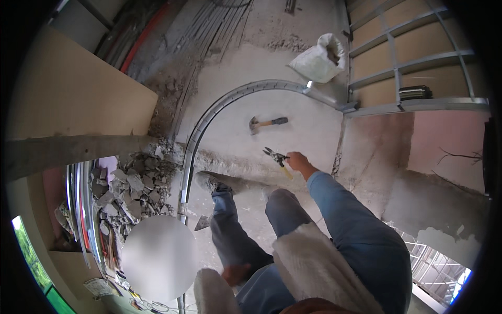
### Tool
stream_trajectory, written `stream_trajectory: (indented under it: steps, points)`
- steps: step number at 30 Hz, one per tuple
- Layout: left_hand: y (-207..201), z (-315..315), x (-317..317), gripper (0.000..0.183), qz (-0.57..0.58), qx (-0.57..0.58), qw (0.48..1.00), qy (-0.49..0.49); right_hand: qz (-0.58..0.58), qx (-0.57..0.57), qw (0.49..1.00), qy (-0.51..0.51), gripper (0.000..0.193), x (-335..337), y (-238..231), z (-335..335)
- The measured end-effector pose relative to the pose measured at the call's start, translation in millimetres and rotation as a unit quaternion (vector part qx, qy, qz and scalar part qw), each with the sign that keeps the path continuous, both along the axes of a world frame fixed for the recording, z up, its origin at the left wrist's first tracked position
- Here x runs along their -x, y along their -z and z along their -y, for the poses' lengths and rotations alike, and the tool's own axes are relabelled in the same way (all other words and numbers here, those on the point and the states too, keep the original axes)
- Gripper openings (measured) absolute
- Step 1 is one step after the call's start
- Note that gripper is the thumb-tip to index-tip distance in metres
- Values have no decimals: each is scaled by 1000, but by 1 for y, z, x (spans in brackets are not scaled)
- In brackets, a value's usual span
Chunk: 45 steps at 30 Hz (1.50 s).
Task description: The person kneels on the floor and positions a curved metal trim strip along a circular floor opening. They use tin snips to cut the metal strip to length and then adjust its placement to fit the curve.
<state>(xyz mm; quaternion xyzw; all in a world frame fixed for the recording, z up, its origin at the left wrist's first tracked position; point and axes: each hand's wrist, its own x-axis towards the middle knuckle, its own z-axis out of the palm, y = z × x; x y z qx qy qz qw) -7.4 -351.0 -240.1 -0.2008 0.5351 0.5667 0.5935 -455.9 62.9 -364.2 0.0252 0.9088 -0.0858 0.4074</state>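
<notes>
My right hand (299,163) is closed on a pair of tin snips (278,158), held out over the floor. Their jaws point to the far left, and a yellow handle hangs below my fingers. Low in the view, my left hand (236,274) is beside my leg, smeared and with its fingers hidden. On the pale floor beyond the snips lies a claw hammer (268,123) with a wooden and dark handle. A slotted metal track (212,107) curves round the hammer and runs down past my left foot.
Broken rubble (138,186) is heaped at the left beside upright metal profiles (78,201). A white sack (320,58) stands at the far right, near a metal stud frame (392,63). Tan board (73,89) juts in at left. A small triangular piece (202,223) lies by my leg.
</notes>
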Motion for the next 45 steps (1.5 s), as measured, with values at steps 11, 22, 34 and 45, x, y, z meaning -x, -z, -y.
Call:
stream_trajectory:
  steps: [11,22,34,45]
  points:
    - [302,219,230,22,-343,548,762,50,-83,-76,981,-155,42,48,270,-2]
    - [475,199,253,26,-356,586,725,-65,-181,-34,975,-122,57,43,375,-58]
    - [488,206,227,41,-302,671,660,-152,-31,-58,988,-138,70,76,386,-61]
    - [498,222,304,59,-377,591,709,-76,-7,-97,984,-147,78,79,394,-74]
